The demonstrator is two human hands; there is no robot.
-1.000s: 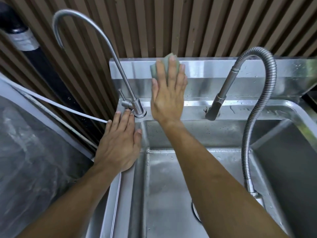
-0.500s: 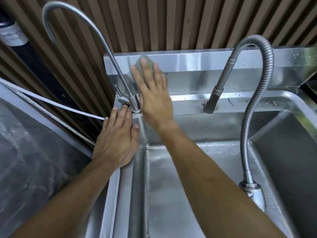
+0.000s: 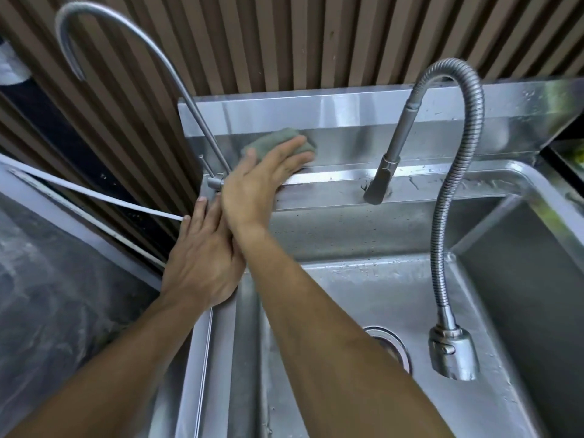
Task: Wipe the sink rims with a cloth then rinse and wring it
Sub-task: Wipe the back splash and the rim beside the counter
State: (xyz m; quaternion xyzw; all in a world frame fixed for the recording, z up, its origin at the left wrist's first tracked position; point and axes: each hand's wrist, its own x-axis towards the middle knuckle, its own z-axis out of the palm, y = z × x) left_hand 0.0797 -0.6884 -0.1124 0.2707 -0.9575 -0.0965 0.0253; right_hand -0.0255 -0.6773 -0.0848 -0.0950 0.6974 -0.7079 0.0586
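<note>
A grey-green cloth [image 3: 278, 139] lies flat against the steel backsplash of the sink [image 3: 347, 124], just above the back rim. My right hand [image 3: 259, 181] presses it there with straight fingers pointing right, covering most of it. My left hand [image 3: 202, 260] rests flat on the sink's left rim, fingers straight, beside the base of the thin tap; my right wrist crosses over its fingers.
A thin gooseneck tap [image 3: 151, 58] rises at the back left corner. A flexible coiled hose tap [image 3: 455, 197] arches over the basin, its head hanging low at the right. A drain [image 3: 392, 346] sits in the basin floor. A white tube [image 3: 94, 194] runs left along the slatted wall.
My right hand has turned its fingers from upward to rightward and slid the cloth down the backsplash toward the rim. My left hand has stayed on the left rim.
</note>
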